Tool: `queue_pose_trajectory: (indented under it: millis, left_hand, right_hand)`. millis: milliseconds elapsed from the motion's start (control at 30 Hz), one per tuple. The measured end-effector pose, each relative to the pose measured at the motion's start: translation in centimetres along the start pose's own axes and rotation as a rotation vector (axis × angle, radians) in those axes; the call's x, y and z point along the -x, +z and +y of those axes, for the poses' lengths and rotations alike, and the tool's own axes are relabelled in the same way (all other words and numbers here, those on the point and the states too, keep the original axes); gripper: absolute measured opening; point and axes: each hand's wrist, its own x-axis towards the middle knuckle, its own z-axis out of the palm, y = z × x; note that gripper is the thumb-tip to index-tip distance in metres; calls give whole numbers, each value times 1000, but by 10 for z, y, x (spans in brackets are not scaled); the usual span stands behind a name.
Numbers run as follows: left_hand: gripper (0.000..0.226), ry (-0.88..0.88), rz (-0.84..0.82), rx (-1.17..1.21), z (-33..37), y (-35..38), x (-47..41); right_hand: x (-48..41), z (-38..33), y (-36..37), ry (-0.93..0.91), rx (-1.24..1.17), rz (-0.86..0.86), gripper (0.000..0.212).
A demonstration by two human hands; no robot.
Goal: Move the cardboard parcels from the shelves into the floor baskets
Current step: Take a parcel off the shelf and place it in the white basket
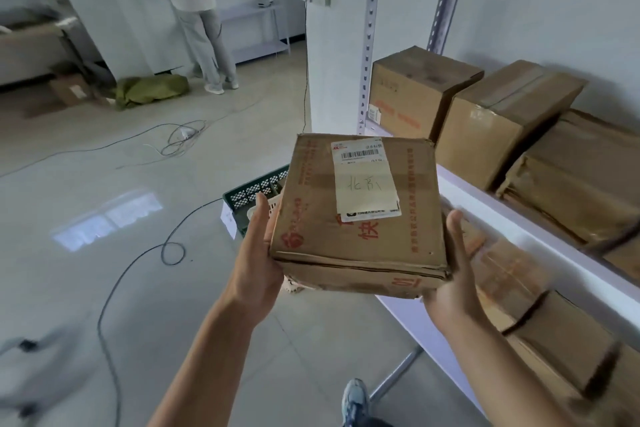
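L hand (260,262) & R hand (453,282) each had a grip on the box (360,215), held above green basket (254,196), beside shelf (519,218).

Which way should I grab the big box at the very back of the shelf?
Probably by its two side faces, one hand each, coming from the front. The back box is tall and blocky, its open face looks toward the aisle, and another parcel sits close on its right, so slide it forward first.
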Motion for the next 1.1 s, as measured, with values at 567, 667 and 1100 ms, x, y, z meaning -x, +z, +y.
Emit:
queue_pose_trajectory:
  millis: [567, 667, 1100]
  left_hand:
    - [72, -61, 222, 30, 25, -139, -183]
    - [69, -78, 237, 15, 29, -156, -208]
    - [64, -245, 185, -70, 33, -289, -358]
  right_hand:
    - [-239, 67, 105, 102, -39, -134, 63]
    - [-270, 79, 112, 132, -17, -132, 63]
    - [-389, 154, 181, 293, -60, -23, 66]
